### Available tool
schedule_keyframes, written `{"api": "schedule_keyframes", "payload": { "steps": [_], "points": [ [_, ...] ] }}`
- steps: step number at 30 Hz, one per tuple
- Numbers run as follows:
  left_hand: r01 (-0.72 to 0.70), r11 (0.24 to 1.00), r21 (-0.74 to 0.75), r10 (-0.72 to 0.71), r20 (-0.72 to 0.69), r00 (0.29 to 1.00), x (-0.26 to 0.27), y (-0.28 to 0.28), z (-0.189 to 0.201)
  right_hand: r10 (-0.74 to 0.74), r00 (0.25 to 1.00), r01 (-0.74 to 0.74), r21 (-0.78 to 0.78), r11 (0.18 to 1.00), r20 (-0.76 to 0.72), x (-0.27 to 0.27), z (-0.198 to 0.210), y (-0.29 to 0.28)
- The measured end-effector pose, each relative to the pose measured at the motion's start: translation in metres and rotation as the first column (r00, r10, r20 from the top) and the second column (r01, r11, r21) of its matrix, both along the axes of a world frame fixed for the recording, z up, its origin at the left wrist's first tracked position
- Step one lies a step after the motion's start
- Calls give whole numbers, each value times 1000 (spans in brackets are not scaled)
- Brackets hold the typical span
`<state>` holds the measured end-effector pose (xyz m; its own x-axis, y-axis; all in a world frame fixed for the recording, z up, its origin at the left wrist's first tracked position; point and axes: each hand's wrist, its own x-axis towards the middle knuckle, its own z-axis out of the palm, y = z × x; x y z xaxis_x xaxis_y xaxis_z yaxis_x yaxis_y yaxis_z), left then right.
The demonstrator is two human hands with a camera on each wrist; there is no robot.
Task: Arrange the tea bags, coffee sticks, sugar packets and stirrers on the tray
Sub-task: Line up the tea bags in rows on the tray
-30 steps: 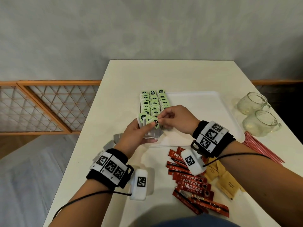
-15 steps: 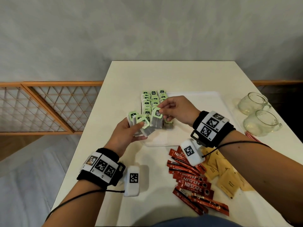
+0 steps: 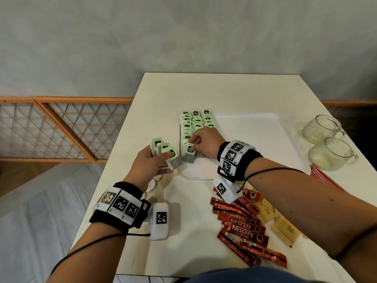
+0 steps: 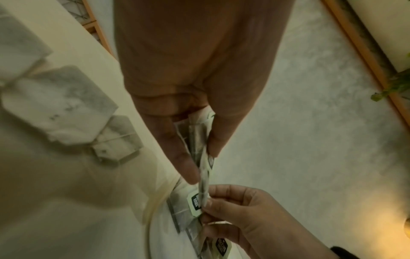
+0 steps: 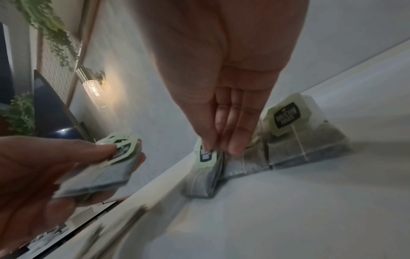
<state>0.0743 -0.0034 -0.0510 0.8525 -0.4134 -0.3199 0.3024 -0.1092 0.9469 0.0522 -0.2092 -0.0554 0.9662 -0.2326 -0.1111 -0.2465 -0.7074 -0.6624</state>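
Since a moment ago my right hand (image 3: 206, 142) has lowered one tea bag (image 3: 189, 153) onto the tray (image 3: 255, 139), near-left corner, pinching its green tag. Left hand (image 3: 152, 162) grips a fanned bunch of tea bags (image 3: 166, 153) just left of the tray.

A cream bench (image 3: 224, 92) stands against a mottled grey wall (image 3: 183, 33), beside an orange-framed lattice railing (image 3: 61, 129); a lit glass wall lamp (image 5: 93, 89) glows near trailing green foliage (image 5: 51, 31).
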Motion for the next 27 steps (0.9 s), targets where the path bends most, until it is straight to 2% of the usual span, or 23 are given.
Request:
{"api": "schedule_keyframes", "payload": {
  "steps": [3, 8, 11, 13, 15, 17, 21, 27],
  "points": [
    [29, 999, 12, -29, -8, 1000, -5, 0, -1, 2, 1000, -2, -4, 1000, 10, 3, -1, 2],
    [59, 998, 1, -59, -21, 998, -11, -3, -3, -52, 994, 41, 112, 993, 94, 1, 3, 1],
    [65, 998, -16, -65, -18, 998, -12, -6, -4, -118, 986, 82, 279, 957, 117, -11, 15, 4],
    [63, 998, -31, -63, -21, 998, -12, -10, -3, -63, 997, 42, 383, 923, 44, -20, 20, 9],
    [77, 996, -49, -78, -17, 997, -12, -14, -2, 35, 999, -28, 392, 920, -10, -26, 18, 12],
    [91, 994, -54, -92, -14, 996, -11, -18, -2, 65, 998, -54, 387, 920, -17, -30, 17, 13],
    [98, 994, -51, -99, -20, 995, -8, -21, -2, 22, 1000, -10, 416, 909, -22, -35, 23, 3],
    [-37, 998, -56, 36, -27, 999, 3, -13, -1, -170, 985, 161, 393, 905, -13, -42, 24, -33]
  ]
}}
